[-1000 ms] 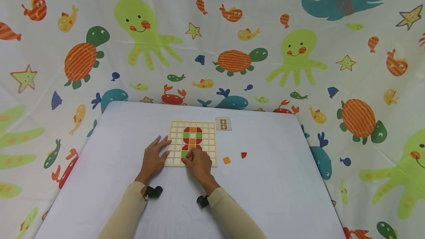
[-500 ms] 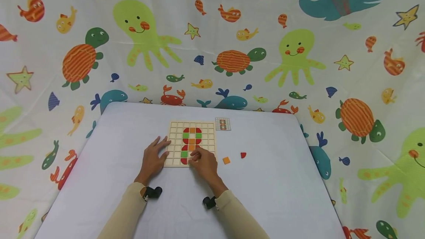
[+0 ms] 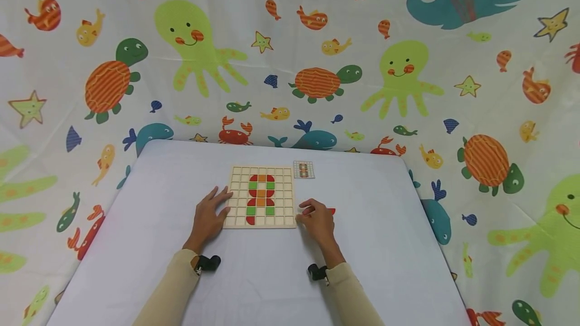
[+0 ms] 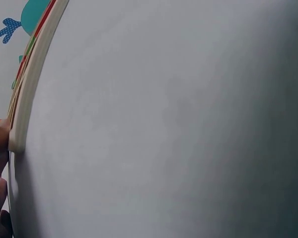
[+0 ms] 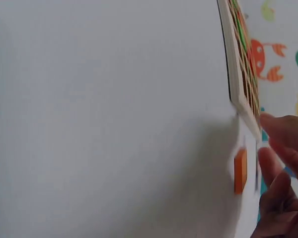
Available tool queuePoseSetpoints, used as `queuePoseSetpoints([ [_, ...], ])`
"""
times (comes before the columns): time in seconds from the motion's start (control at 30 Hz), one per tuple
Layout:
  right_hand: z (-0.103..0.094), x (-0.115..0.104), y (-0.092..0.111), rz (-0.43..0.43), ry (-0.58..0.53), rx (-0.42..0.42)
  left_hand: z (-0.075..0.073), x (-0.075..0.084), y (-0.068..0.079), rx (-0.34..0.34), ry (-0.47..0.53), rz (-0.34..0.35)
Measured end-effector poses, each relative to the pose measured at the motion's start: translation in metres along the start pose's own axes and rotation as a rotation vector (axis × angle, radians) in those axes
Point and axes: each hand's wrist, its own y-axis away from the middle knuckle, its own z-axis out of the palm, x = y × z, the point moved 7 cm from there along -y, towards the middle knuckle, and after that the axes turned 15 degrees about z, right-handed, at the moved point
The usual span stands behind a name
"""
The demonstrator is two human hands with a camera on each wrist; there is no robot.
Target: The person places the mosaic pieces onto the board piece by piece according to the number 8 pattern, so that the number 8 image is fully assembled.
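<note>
A wooden grid board [image 3: 283, 226] lies on the table, with red, green and orange tiles set in its middle columns. My left hand [image 3: 208, 215] rests at the board's left edge, fingers spread; the left wrist view catches part of it beside the board's side [image 4: 32, 84]. To the right of the board, my right hand [image 3: 318, 221] hovers low with fingers loosely bent and nothing between them. The right wrist view shows an orange square tile [image 5: 241, 171] on the table close to those fingers; in the head view the hand covers it. A red quarter-round tile [image 3: 333, 211] peeks out behind the hand.
A small pattern card [image 3: 303, 169] printed with a similar grid lies by the board's upper right corner. White cloth [image 3: 385, 265] covers the table, and a curtain [image 3: 254, 79] printed with sea animals hangs behind it.
My right hand has left the lower middle of the board and moved right to the loose orange tile, uncovering a green and a red tile on the board. The left hand stays put.
</note>
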Motion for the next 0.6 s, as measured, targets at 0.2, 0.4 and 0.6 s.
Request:
queuePoseSetpoints([
  [0.2,-0.019,0.017,-0.006,0.006,0.111,0.040,0.002,-0.002,0.000,-0.020,-0.001,-0.015],
  [0.4,-0.020,0.021,-0.006,-0.003,0.131,-0.001,0.004,-0.003,0.001,-0.018,0.005,-0.021],
  [0.6,-0.020,0.018,-0.002,-0.014,0.183,0.012,0.004,-0.004,0.000,-0.003,-0.002,-0.010],
])
